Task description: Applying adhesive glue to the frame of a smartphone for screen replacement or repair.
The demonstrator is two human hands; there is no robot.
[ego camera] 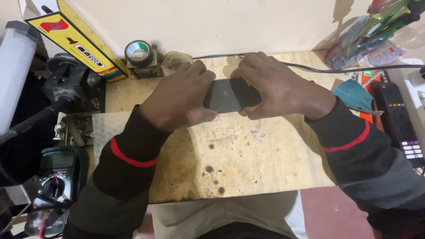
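Hands on one dark phone (230,95).
Left hand (179,99) and right hand (276,88) each clasp one end, fingers curled tight, near the plywood worktop's (248,163) back edge; one tape roll (138,52) sits at its back-left corner.

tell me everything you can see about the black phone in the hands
The black phone is a flat, dark slab with a glossy face that shows faint glare and smudges. It is held lengthwise, roughly level, just above the scorched wooden board. The left hand covers its left end, thumb under the lower edge; the right hand wraps its right end, fingers curled over the top edge. Only the middle of it shows; its ends are hidden. Whether that face is screen or back cannot be told.
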